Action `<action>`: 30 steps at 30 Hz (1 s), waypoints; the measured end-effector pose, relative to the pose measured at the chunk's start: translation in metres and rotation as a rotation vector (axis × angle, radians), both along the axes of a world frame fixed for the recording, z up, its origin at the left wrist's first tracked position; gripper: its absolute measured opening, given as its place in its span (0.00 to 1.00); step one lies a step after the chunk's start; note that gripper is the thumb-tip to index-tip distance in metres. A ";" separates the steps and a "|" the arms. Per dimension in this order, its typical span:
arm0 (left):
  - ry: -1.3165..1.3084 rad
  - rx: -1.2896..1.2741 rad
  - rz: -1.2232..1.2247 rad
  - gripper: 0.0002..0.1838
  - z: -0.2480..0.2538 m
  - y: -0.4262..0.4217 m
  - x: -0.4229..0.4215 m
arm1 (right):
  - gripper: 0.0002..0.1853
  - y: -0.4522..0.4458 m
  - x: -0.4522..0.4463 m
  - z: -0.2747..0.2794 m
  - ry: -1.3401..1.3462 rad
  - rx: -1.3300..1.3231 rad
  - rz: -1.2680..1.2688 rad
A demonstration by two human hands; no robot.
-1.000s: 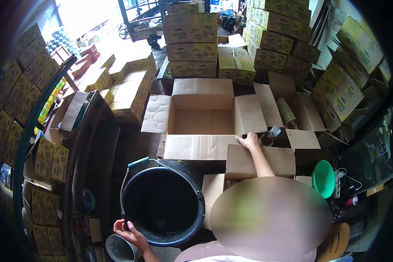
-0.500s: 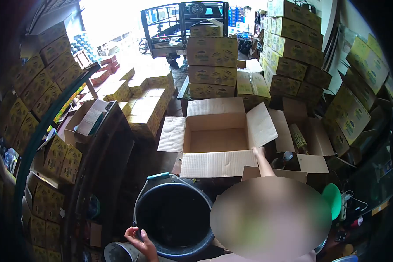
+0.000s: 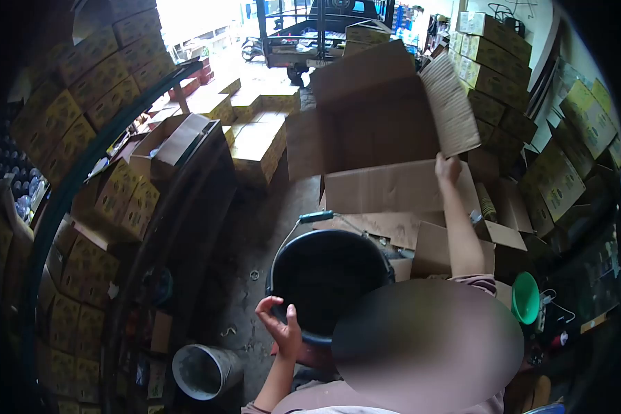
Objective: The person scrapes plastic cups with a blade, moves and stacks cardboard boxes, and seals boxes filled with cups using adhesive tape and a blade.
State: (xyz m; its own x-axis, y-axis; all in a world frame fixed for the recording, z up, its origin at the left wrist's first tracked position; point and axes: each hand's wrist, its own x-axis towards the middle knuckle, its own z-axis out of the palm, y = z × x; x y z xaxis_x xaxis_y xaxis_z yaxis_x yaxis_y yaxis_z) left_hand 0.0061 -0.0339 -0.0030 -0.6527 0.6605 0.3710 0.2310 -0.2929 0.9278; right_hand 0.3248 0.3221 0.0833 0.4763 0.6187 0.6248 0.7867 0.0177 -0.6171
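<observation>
A large open cardboard box point(image 3: 386, 131) is lifted and tilted, its dark inside facing me and its flaps spread. My right hand point(image 3: 448, 170), arm stretched forward, grips it near the lower right corner. Below stands a big black bucket point(image 3: 324, 276) with a wire handle and a teal grip. Beside its left rim is my left hand point(image 3: 283, 330), thumb and fingers apart, holding nothing. A blurred oval hides my body and part of the bucket's right side.
A grey pail point(image 3: 203, 372) stands on the floor at lower left. Stacked yellow cartons point(image 3: 110, 69) line the left side; more cartons point(image 3: 490, 62) rise at back right. An open box point(image 3: 507, 207) with stacked cups and a green bowl point(image 3: 525, 298) are on the right.
The cardboard box has risen and tilted, with my right hand moving up with it. My left hand remains beside the bucket's left rim. The view has shifted.
</observation>
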 end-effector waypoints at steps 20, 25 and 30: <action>-0.987 0.082 -0.269 0.33 0.022 -0.117 -0.218 | 0.14 -0.178 -0.219 0.053 0.794 -0.435 1.047; -1.059 0.407 -0.208 0.31 0.059 -0.157 -0.247 | 0.17 -0.224 -0.335 0.027 0.506 -0.549 1.189; -0.937 0.454 -0.100 0.31 0.051 -0.226 -0.282 | 0.13 -0.256 -0.438 0.019 0.211 -0.716 1.461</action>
State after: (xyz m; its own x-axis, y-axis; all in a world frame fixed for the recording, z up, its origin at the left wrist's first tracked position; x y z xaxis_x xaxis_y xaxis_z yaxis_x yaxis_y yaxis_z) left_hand -0.2760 -0.2603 0.0483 -0.7569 0.6529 -0.0287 -0.5688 -0.6365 0.5210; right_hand -0.1134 0.0661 0.1019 -0.7023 0.7111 0.0334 0.2662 0.3059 -0.9141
